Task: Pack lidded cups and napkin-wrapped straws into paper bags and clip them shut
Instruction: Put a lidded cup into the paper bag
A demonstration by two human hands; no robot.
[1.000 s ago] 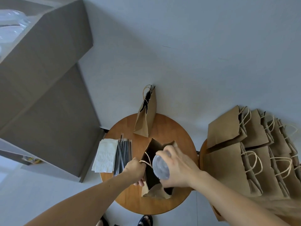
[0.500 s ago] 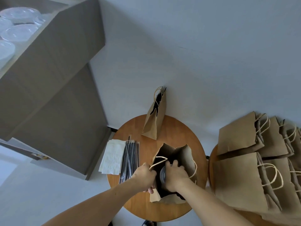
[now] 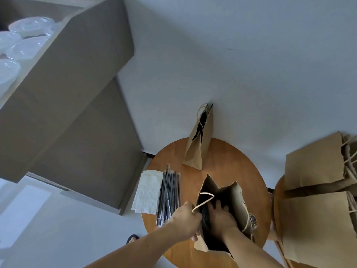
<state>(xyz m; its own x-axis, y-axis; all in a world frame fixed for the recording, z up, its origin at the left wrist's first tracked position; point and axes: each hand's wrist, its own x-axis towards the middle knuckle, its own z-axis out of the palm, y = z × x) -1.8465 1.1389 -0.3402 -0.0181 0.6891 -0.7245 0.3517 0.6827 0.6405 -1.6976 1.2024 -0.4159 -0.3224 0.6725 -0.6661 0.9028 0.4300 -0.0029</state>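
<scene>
With napkins (image 3: 147,192) and straws (image 3: 170,194) laid beside it on the round table (image 3: 231,163), the open paper bag (image 3: 236,200) is held at its rim by the curled left hand (image 3: 186,219), while the right hand (image 3: 218,215) is sunk inside, its grip hidden in the bag's dark interior.

The round wooden tabletop (image 3: 231,171) carries white napkins (image 3: 147,191), black straws (image 3: 170,194) just beside them, one standing bag (image 3: 199,149) and one open bag (image 3: 231,198).
</scene>
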